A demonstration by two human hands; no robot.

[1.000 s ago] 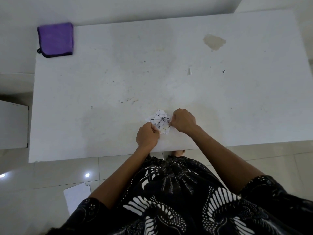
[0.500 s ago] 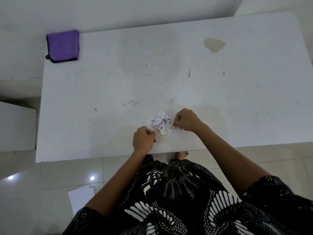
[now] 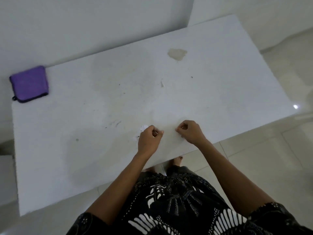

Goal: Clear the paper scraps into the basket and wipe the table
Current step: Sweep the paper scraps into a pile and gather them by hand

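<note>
On the white table (image 3: 220,73), near its front edge, my left hand (image 3: 149,139) is curled over the pile of paper scraps (image 3: 143,128). White bits show past its knuckles on the far left side. My right hand (image 3: 189,133) is a short way to the right, fingers curled with thumb against forefinger, and I see nothing in it. One small scrap (image 3: 162,83) lies alone further back on the table. A folded purple cloth (image 3: 29,83) lies on the back left corner. No basket is in view.
A brownish stain (image 3: 177,54) marks the far middle of the table, and dark smudges (image 3: 116,123) lie left of my hands. A white wall runs behind the table. Tiled floor (image 3: 254,158) lies to the right and in front.
My left hand has come over the scrap pile and closed on it. My right hand has drawn away to the right. My head has turned, so the table looks tilted.
</note>
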